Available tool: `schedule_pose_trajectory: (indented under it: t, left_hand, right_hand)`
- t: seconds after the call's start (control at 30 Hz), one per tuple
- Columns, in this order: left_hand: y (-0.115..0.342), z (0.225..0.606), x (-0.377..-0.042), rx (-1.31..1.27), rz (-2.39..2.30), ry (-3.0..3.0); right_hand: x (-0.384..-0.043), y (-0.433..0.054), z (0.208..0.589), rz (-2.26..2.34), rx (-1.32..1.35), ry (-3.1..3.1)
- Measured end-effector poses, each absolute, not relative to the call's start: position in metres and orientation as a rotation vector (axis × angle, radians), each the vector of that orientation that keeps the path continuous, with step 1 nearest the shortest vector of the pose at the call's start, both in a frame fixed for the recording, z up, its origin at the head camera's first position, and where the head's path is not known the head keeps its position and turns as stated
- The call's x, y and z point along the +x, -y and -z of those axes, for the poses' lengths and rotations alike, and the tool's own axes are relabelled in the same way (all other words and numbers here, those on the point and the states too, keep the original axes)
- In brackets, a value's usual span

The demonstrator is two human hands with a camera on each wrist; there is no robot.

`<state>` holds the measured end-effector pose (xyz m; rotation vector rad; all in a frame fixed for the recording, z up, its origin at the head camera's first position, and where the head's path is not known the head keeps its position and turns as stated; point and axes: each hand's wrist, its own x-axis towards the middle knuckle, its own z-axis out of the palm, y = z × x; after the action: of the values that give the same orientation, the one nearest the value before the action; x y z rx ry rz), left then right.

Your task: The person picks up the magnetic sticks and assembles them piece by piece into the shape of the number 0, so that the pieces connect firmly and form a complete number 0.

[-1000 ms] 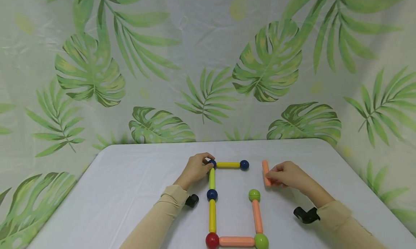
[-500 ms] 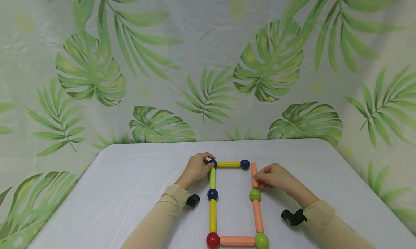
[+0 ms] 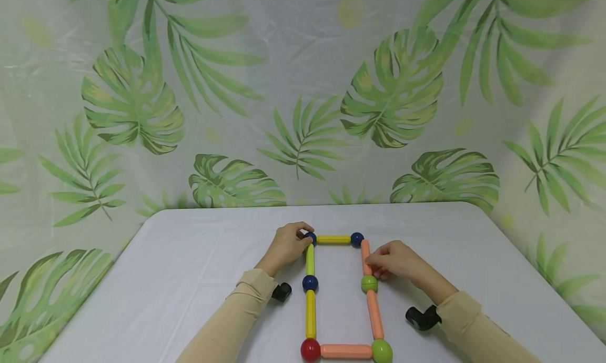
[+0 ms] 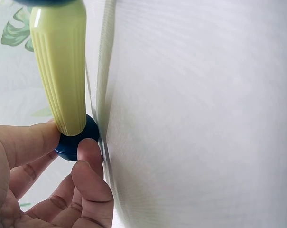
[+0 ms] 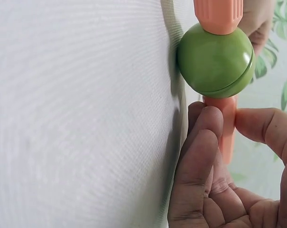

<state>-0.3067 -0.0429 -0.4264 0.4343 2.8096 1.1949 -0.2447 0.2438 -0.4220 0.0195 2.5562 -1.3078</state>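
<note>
My left hand (image 3: 286, 245) pinches the dark blue ball (image 4: 69, 148) at the far left corner of a stick-and-ball frame. A yellow-green stick (image 4: 62, 71) runs from that ball toward me. Between thumb and fingers, my right hand (image 3: 400, 259) pinches an orange stick (image 3: 366, 255) on the frame's right side. Its near end meets a green ball (image 5: 217, 59), and its far end is right at another dark blue ball (image 3: 357, 240). A yellow stick (image 3: 333, 240) spans the two far blue balls. The sticks and balls outline a long rectangle lying on the table.
Nearer me, the outline has a blue ball (image 3: 310, 283), a yellow stick (image 3: 310, 314), a red ball (image 3: 310, 350), an orange stick (image 3: 346, 351) and a larger green ball (image 3: 382, 351). The white-covered table (image 3: 189, 258) ends at a leaf-patterned curtain (image 3: 303, 89).
My right hand has moved left with the orange stick, bringing it from beside the frame into line between the green ball and the far blue ball. My left hand has stayed in place.
</note>
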Motion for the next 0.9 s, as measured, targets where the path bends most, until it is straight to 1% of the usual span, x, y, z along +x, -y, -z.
schedule_pose_trajectory:
  t: [0.4, 0.9]
  left_hand:
    - [0.0429, 0.4270, -0.3064, 0.443, -1.199, -2.819]
    - [0.0425, 0.4276, -0.3076, 0.439, -1.193, -2.817]
  right_hand:
    - [-0.2462, -0.2401, 0.4225, 1.285, 0.045, -2.563]
    - [-0.2492, -0.2377, 0.4248, 1.267, -0.003, -2.554]
